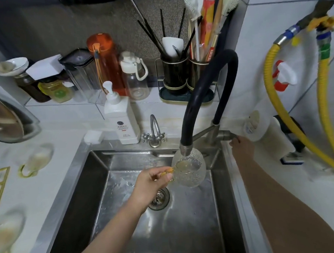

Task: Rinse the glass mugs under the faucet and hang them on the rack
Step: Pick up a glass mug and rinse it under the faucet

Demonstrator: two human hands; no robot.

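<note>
White tiled wall [285, 31]; grey textured backsplash [45, 30]; white countertop [67, 114]; 2 yellow corrugated hoses [273, 92] at right.

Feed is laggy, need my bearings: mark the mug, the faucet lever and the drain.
mug [192, 171]: head view, on its textured glass side, under the spout.
faucet lever [226, 134]: head view, on the metal arm by the right hand.
drain [160, 199]: head view, on its strainer.
</note>
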